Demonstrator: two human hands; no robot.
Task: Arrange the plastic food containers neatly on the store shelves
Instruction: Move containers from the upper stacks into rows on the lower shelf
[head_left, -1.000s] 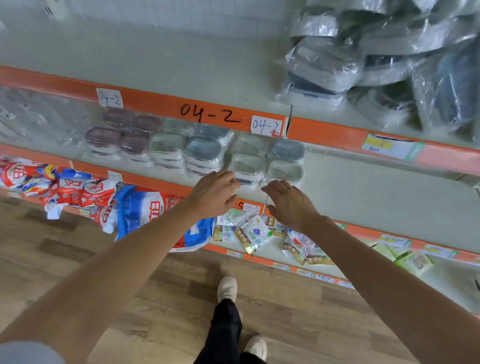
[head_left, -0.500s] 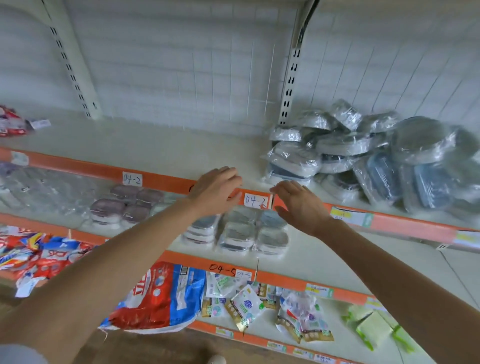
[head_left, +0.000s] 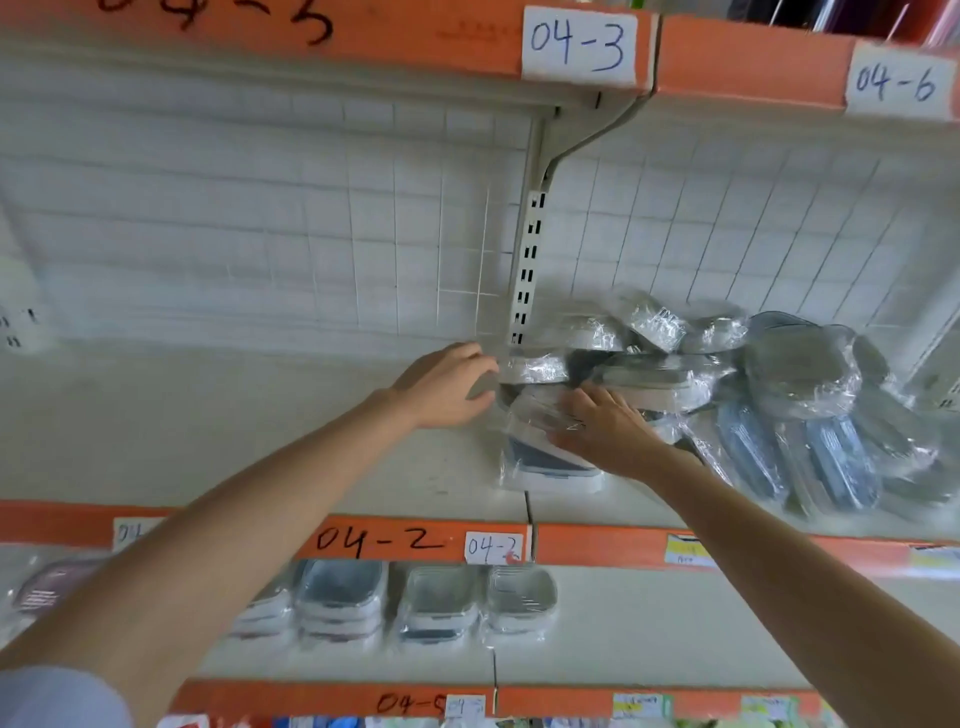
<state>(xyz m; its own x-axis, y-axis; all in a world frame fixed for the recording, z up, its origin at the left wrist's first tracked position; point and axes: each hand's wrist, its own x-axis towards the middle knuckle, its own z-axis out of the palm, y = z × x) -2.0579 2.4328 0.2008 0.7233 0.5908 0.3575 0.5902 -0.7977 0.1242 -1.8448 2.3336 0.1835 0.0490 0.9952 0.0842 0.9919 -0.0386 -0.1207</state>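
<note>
Both hands reach the plastic-wrapped white container with a blue lid (head_left: 550, 462). The left hand (head_left: 447, 387) curls at its left end, though the grip is unclear. The right hand (head_left: 602, 434) lies flat on top, fingers straight.

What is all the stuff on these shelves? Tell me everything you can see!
wrapped containers: a jumbled heap, too many to count, grey and blue in clear plastic, right side of middle shelf
front container: one, white with dark blue lid, wrapped, at the heap's left edge
stacked containers: several neat stacks, white with grey lids, shelf below
pink-lidded container: one seen, far left of shelf below
shelf edges: orange strips
paper labels: white, handwritten 04-3, 04-6, 04-2
back panel: white wire grid
left hand: at the heap's left end
right hand: resting on front container
</note>
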